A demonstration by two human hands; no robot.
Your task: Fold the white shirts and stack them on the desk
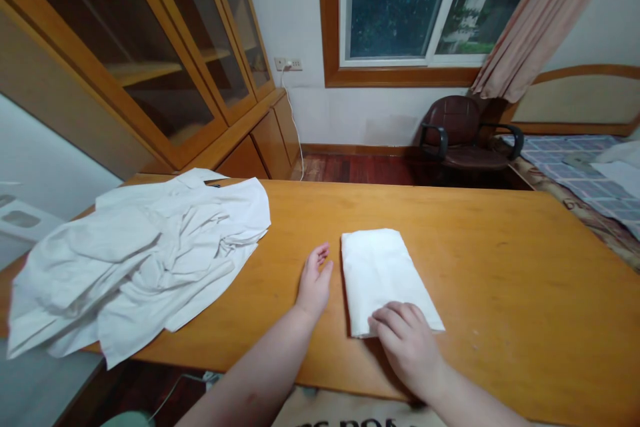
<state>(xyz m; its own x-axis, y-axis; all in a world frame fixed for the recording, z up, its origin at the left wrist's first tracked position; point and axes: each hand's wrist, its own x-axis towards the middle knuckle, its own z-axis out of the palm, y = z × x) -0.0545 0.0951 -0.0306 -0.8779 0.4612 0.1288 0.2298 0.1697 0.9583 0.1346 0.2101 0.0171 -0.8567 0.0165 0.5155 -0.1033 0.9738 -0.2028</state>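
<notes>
A folded white cloth (380, 273) lies flat on the wooden table (500, 267), near its front edge. My right hand (407, 340) rests on the cloth's near corner, fingers curled down onto it. Just left of the cloth, my left hand (315, 280) lies flat on the bare wood with its fingers together, holding nothing. A crumpled heap of white garments (145, 253) covers the table's left end, partly hanging over the edge.
A wooden cabinet (165, 60) with glass doors stands along the left wall. Behind the table are a dark armchair (460, 133), a window with a pink curtain (540, 13) and a bed (600, 173) at the right.
</notes>
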